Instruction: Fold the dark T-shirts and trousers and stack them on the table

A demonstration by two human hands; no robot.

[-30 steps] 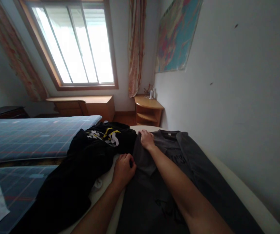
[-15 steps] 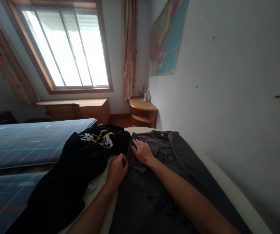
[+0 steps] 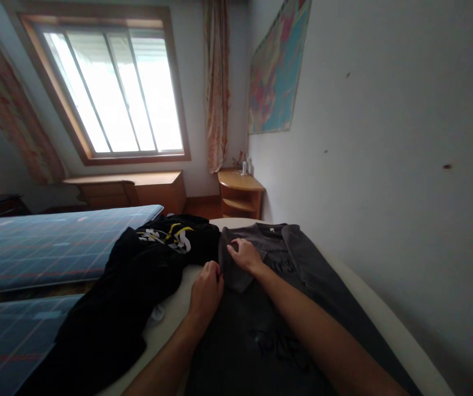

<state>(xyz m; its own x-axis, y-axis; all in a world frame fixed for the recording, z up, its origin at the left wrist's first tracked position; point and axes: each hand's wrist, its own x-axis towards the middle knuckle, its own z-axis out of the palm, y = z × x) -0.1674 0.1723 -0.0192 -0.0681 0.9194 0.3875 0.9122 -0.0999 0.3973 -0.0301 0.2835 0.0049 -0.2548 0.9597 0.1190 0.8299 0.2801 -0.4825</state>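
A dark-grey cloth shirt (image 3: 234,324) lies on a cream, curved-edge surface (image 3: 179,302) showing along the white wall (image 3: 385,192). Left hand (image 3: 206,289) and right hand (image 3: 247,256) touch it, fingers bent; if clamped, I cannot tell.

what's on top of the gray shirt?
The right hand is on the gray shirt, its forearm crossing the front; the left hand is at the edge. Dark lettering shows on the front, but whatever print lies behind the forearm is hidden.
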